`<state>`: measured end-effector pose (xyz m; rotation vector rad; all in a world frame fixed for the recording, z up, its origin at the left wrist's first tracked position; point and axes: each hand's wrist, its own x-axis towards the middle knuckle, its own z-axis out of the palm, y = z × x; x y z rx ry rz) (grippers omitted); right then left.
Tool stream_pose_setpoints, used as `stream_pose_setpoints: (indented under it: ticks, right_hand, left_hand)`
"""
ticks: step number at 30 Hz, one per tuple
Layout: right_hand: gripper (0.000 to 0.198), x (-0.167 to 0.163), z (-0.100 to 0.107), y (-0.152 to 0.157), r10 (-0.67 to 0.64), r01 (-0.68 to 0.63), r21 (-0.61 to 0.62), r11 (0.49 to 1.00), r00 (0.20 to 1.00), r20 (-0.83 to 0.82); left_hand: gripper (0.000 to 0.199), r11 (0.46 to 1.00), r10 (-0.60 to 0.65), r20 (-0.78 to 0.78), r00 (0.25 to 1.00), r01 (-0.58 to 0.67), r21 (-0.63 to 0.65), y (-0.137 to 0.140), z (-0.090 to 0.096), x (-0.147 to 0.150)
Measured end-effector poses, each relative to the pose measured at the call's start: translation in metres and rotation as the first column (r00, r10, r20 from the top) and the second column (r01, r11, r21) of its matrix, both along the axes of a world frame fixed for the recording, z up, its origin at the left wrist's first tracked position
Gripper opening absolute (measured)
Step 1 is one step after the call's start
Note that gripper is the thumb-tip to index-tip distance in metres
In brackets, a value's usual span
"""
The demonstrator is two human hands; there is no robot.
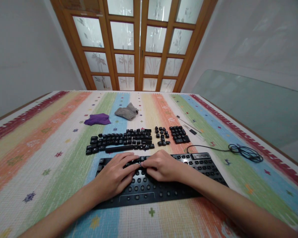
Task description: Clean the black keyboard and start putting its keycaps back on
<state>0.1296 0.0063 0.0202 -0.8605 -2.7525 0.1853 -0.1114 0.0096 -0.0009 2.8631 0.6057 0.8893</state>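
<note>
A black keyboard (164, 197) lies in front of me with most of its key posts bare and some keycaps in its top row. My left hand (118, 170) rests over its left-middle part, fingers stretched forward and apart, the index tip close to my right fingertips. My right hand (160, 165) is curled, its fingertips pinched at a small dark keycap (141, 163) by the upper rows. Fingers partly hide this keycap, so whether it is seated cannot be told. Just beyond are loose black keycaps (119, 138) in rows, with a long space bar (120, 148).
Small keycap groups (162, 135) and a number-pad block (179, 134) lie behind the keyboard. A thin wire tool (188, 124) is nearby. The coiled cable (245, 152) lies right. Purple cloth (97, 119) and grey cloth (127, 111) lie farther back on the striped tablecloth (64, 158).
</note>
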Motion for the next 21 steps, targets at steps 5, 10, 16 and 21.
stream_pose_setpoints:
  ticks: [5, 10, 16, 21]
  right_hand:
    - [0.016, -0.005, 0.001, -0.005, -0.005, -0.002, 0.06, 0.998, 0.994, 0.107]
    - [0.017, -0.018, 0.002, -0.018, 0.015, -0.042, 0.114, 0.993, 0.974, 0.225]
    - [0.021, -0.01, 0.014, -0.011, -0.06, 0.055, 0.029, 0.998, 0.974, 0.216]
    - [0.029, -0.003, 0.031, 0.002, -0.074, 0.086, -0.157, 0.984, 0.994, 0.08]
  left_hand:
    - [0.031, 1.0, 0.005, -0.027, 1.0, -0.006, -0.022, 0.001, 0.0, 0.0]
    - [0.029, 1.0, 0.001, -0.034, 0.999, -0.001, -0.021, 0.0, 0.0, 0.001]
    - [0.029, 1.0, -0.002, -0.047, 0.999, 0.002, -0.003, -0.001, 0.0, 0.0]
    - [0.029, 1.0, -0.009, -0.05, 0.999, 0.009, -0.003, 0.0, -0.002, -0.001]
